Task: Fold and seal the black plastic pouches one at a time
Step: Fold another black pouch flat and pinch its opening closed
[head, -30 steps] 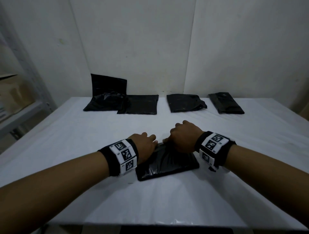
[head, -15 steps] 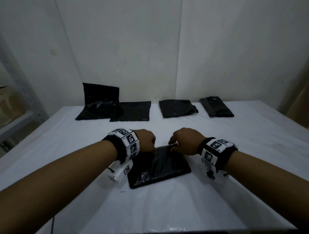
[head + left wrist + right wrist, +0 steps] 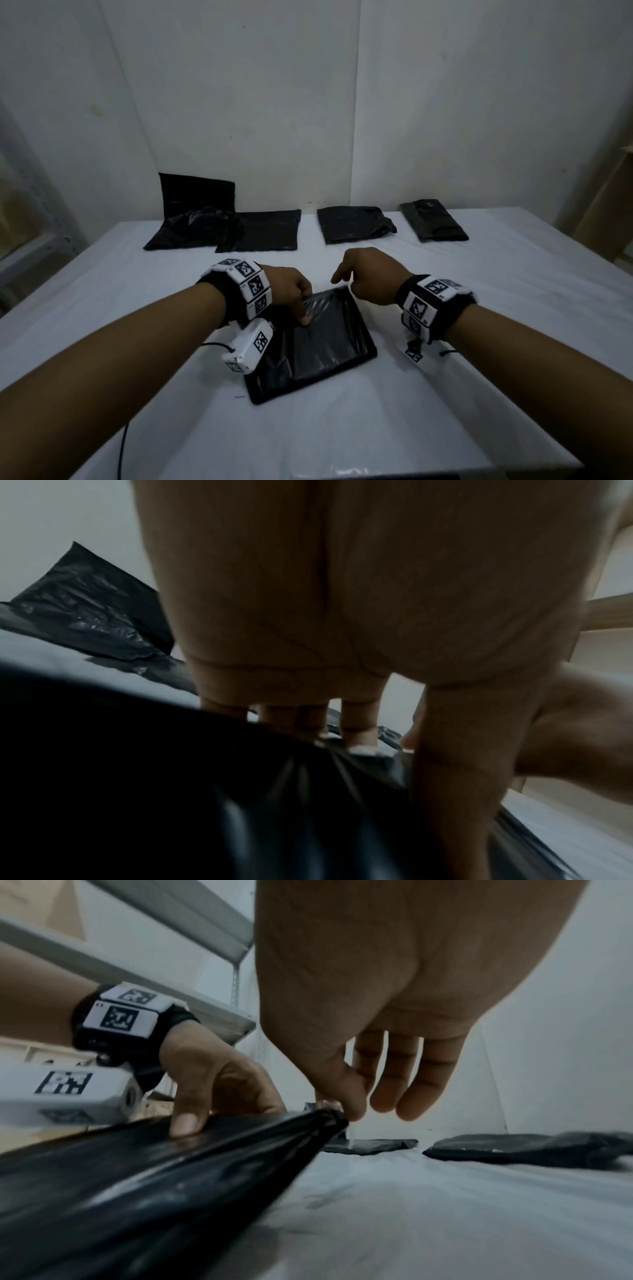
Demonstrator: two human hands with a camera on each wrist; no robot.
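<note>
Both hands work at the far edge of a black pouch (image 3: 310, 346) that lies flat on the white worktop (image 3: 445, 411). On that pouch, the left hand (image 3: 287, 291) presses its thumb down on the top face near the far left corner, with the other fingers bent over the far edge; the left wrist view shows those fingers (image 3: 356, 723) reaching down to a gathered, wrinkled bit of plastic there. Whether they pinch the plastic or only press on it I cannot tell. At the far right corner of the pouch, the right hand (image 3: 371, 277) pinches the bunched plastic between thumb and forefinger, as the right wrist view shows at the corner (image 3: 334, 1112), while its other three fingers hang loosely curled and touch nothing. Each wrist wears a black band with white square-patterned markers; a small white camera box (image 3: 248, 346) hangs below the left wrist, just beside the pouch's left edge.

Beyond the pouch, along the wall, four more black pouches lie in a row: a crumpled one (image 3: 195, 226) with its upper part leaning on the wall, a flat one (image 3: 263, 231) overlapping it, a third (image 3: 354, 224) apart from these, and a fourth (image 3: 433, 221) farthest right. Left of the pouch stands a grey metal shelf (image 3: 192, 915).
</note>
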